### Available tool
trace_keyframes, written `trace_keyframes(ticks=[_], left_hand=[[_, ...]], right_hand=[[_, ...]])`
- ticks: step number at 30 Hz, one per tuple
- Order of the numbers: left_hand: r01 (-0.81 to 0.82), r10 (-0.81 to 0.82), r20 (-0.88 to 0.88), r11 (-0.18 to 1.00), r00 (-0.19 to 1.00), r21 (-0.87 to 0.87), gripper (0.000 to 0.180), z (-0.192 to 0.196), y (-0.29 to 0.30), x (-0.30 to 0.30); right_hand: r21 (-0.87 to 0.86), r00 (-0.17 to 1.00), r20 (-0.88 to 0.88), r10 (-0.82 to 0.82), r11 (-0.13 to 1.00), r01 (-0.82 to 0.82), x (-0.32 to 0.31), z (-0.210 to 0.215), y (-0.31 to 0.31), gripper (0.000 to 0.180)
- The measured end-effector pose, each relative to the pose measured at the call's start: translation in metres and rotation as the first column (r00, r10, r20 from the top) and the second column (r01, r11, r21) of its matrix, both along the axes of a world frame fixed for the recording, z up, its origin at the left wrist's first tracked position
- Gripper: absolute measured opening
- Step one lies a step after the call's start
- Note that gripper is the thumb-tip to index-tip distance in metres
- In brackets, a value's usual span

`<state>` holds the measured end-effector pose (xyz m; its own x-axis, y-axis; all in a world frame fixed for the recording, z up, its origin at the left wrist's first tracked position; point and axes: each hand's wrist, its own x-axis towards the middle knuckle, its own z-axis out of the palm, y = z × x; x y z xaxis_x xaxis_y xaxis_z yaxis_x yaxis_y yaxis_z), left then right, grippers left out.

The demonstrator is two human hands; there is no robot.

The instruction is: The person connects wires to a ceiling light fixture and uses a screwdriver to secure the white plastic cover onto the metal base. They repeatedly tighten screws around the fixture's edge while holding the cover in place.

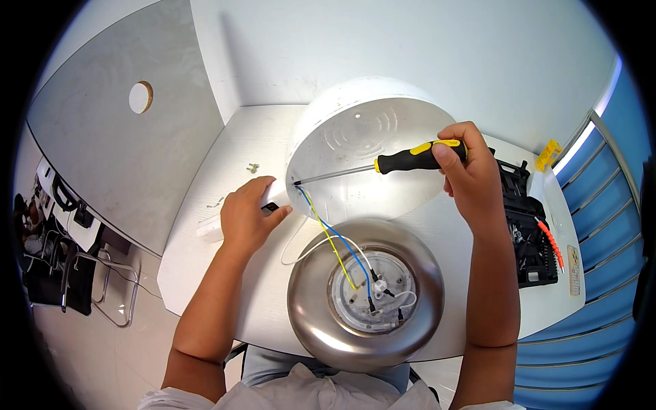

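My right hand [473, 174] is wrapped round the black-and-yellow handle of a screwdriver [410, 160]. Its shaft slants left, and the tip meets the inside edge of a white bowl-shaped housing [369, 147], where wires come out. Closed round a white handle [210, 229] beside that housing is my left hand [249, 213]. In front lies a round brushed-metal pot [307, 314], underside up. A blue wire [352, 247], a yellow-green wire [333, 246] and a white wire [292, 262] run from the housing to its centre plate. Some wire ends there carry black connectors.
On the right of the white table [266, 301] lies an open black tool case [523, 219] with an orange flexible shaft [551, 244]. Small screws [253, 168] lie left of the housing. A grey panel [123, 150] stands at left, metal railings [608, 198] at right.
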<state>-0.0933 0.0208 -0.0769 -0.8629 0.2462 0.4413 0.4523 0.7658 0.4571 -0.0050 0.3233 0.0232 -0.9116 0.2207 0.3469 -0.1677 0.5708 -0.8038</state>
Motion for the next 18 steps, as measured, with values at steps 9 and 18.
trace_keyframes(ticks=[9, 18], left_hand=[[-0.004, 0.004, -0.005, 1.0, 1.0, -0.009, 0.05, 0.0, 0.0, 0.001], [-0.005, 0.005, 0.019, 1.0, 1.0, -0.007, 0.05, 0.002, 0.002, 0.001]], right_hand=[[-0.138, 0.999, -0.023, 0.041, 0.989, -0.044, 0.001, -0.001, 0.0, 0.031], [-0.2, 1.0, -0.005, 0.029, 0.979, -0.029, -0.004, 0.0, -0.001, 0.027]])
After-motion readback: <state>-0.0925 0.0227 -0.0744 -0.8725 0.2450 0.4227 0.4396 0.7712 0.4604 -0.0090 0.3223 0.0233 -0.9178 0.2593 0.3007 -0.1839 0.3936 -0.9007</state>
